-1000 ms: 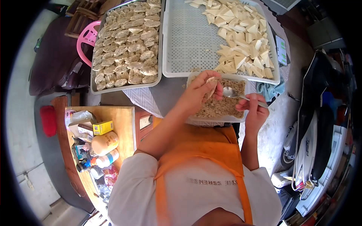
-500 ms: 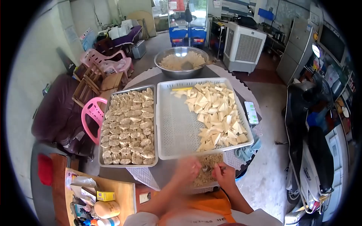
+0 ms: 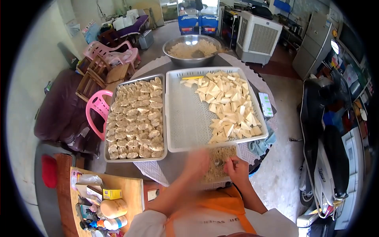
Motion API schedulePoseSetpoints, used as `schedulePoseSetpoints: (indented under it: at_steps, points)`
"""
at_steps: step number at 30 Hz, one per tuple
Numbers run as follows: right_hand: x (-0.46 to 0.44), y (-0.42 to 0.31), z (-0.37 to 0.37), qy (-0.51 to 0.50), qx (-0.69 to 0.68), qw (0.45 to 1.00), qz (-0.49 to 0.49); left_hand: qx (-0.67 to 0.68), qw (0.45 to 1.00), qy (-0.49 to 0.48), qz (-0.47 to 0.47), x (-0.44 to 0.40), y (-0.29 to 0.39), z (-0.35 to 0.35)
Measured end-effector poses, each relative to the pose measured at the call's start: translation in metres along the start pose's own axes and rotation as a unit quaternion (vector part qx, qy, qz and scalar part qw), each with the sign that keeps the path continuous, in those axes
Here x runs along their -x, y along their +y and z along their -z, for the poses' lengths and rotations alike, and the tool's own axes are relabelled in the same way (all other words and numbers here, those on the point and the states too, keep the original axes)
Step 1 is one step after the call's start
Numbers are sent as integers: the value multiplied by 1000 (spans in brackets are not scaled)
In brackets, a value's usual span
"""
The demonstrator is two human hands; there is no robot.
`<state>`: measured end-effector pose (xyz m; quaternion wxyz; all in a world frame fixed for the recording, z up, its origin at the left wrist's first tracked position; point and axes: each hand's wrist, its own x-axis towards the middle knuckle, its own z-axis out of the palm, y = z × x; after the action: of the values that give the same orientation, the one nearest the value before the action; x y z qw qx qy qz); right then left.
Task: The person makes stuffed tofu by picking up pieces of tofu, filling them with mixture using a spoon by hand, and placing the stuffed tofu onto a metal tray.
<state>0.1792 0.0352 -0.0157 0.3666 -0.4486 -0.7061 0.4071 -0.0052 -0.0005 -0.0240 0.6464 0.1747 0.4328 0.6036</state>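
My right hand (image 3: 237, 170) is closed on the handle of a metal spoon (image 3: 218, 162), whose bowl end sits in the brown minced filling (image 3: 215, 173). That filling lies in a shallow container (image 3: 238, 150) close to my body. To its left, my left hand (image 3: 197, 162) is smeared by motion, so its fingers and anything in them cannot be made out. Beyond my hands stands a white perforated tray (image 3: 185, 118) with many pale tofu-like triangles (image 3: 227, 102) piled on its right side. At left, a metal tray (image 3: 106, 152) carries rows of filled pieces (image 3: 136, 114).
A large steel bowl (image 3: 173, 59) of pale mixture with a ladle stands at the table's far end. A yellow strip (image 3: 192, 78) lies in the white tray. A phone (image 3: 265, 104) and a blue cloth (image 3: 262, 142) rest at right. A wooden side table (image 3: 134, 193) holds jars.
My left hand has drawn slightly left, away from the filling. My right hand keeps the spoon in the filling. The whole view has tilted, shifting the trays up in the picture.
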Motion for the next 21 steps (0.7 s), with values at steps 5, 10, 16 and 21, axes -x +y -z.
schedulePoseSetpoints:
  at_steps: [5,10,16,21]
  points:
    - [1,-6,-3,16,-14,1000,-19,-180,982,-36,-51,-2,14,1]
    - [2,-2,-2,17,-23,1000,-5,56,995,-88,11,-5,5,13]
    - [0,0,-3,17,-14,1000,4,4,999,-40,-35,13,26,-36]
    - [1,-8,-2,22,20,999,17,117,987,-98,40,2,8,-15]
